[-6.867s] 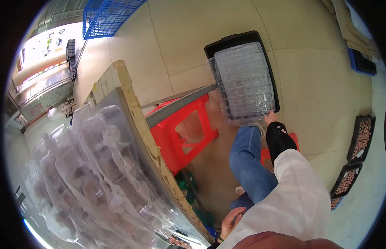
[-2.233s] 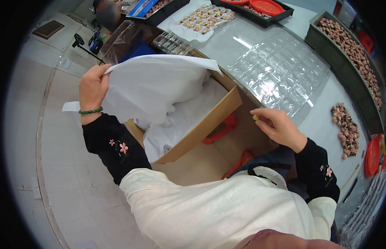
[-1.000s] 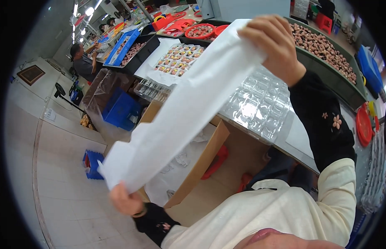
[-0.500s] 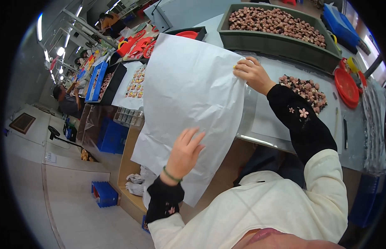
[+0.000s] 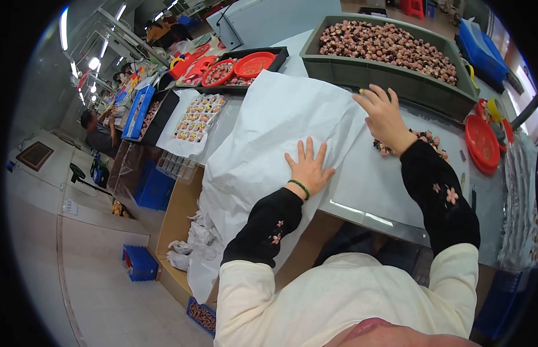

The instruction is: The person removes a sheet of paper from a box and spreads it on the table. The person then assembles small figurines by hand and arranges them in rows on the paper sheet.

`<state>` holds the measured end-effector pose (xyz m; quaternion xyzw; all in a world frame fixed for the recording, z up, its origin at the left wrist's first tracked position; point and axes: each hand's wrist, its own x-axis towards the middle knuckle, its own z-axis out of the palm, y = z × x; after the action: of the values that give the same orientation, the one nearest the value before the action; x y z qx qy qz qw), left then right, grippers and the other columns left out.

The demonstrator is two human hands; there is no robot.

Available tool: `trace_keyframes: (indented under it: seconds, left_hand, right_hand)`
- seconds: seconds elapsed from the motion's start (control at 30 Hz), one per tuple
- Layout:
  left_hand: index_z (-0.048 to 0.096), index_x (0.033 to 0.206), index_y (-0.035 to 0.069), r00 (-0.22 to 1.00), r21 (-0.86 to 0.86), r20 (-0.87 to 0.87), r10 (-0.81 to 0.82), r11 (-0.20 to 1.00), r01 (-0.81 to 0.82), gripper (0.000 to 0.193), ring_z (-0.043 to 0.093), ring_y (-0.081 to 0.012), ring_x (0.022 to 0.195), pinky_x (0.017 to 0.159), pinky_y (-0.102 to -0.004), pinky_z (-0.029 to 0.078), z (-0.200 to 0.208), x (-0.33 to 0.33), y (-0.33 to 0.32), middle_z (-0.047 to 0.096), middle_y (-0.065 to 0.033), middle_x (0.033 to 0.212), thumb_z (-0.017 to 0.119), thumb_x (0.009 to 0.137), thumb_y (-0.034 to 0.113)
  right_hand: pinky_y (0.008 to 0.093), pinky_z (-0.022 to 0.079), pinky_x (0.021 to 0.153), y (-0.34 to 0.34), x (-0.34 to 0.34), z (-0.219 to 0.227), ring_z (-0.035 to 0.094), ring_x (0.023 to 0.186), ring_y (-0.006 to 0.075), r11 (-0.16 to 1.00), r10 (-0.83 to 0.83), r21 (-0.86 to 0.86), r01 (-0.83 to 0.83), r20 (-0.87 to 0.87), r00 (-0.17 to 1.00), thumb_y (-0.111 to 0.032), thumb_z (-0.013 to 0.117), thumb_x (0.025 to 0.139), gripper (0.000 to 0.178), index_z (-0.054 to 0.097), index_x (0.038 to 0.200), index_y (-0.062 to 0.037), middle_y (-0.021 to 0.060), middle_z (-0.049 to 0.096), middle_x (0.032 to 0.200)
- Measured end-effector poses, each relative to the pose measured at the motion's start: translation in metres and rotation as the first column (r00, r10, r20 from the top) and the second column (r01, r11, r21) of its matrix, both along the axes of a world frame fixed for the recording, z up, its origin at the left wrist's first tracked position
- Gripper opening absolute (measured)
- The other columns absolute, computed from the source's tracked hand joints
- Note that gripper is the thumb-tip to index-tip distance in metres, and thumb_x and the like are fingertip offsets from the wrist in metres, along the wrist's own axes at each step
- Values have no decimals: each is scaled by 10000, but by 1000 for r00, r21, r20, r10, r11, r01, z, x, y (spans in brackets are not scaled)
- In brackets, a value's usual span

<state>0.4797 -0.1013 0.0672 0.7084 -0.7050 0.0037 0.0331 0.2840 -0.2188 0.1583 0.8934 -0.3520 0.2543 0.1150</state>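
Beyond white sheet (image 5: 269,118), green bin (image 5: 387,80); pieces (image 5: 387,47) inside

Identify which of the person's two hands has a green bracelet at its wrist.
The left hand, spread on the white paper: a green bracelet circles its wrist. None shows at the right hand, near the paper's right edge.

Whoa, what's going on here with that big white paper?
A person is handling a big white sheet that lies partly on a table and hangs over its front edge. The left hand is spread open on the sheet. The right hand is open near its right edge; whether it touches is hard to tell. Behind stands a green-grey bin full of small pinkish pieces.
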Motion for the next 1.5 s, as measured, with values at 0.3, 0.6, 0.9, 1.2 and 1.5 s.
trace_keyframes:
  seconds: [0.3, 0.6, 0.9, 1.2, 1.5]
  left_hand:
    - [236, 1342, 180, 980, 52, -11, -200, 978, 200, 636, 115, -417, 1265, 899, -672, 141, 13, 48, 27, 120, -194, 1396, 494, 809, 411]
    - [227, 1344, 170, 1000, 0, 5, 18, 1000, -18, 593, 135, -414, 1255, 901, -668, 147, -8, 5, -27, 148, -192, 1386, 433, 849, 422]
    - [247, 1339, 198, 997, -113, 45, 67, 992, -61, 539, 222, -373, 1229, 883, -600, 241, -17, -5, -5, 189, -165, 1380, 458, 847, 269]
    - [214, 1347, 202, 991, 53, 64, 121, 991, -124, 540, 163, -414, 1243, 862, -678, 203, -6, -19, -10, 162, -174, 1383, 416, 865, 337]
    - [205, 1350, 180, 982, 8, 93, 163, 986, -164, 580, 163, -421, 1247, 864, -682, 189, 4, 1, -36, 158, -178, 1387, 434, 854, 379]
  right_hand:
    - [446, 231, 978, 93, -137, 20, 457, 1083, 255, 960, 0, 276, -52, 186, 983, -57, 607, 718, 327, 551, 1040, -61, 88, 546, 1052]
    - [442, 284, 957, 150, -200, -29, 512, 1018, 260, 879, -214, 475, 46, 307, 927, -50, 616, 715, 283, 574, 995, -52, 97, 582, 995]
    - [390, 362, 903, 176, -237, -57, 541, 954, 284, 855, -334, 515, 70, 441, 833, -12, 615, 709, 234, 596, 942, -16, 136, 594, 961]
    - [365, 389, 867, 168, -238, -60, 554, 910, 281, 847, -370, 526, 73, 486, 791, 18, 609, 704, 220, 601, 923, -5, 133, 602, 934]
    - [334, 418, 804, 124, -175, -48, 564, 860, 266, 898, -164, 434, -67, 472, 866, -19, 608, 714, 210, 606, 924, -17, 114, 606, 901]
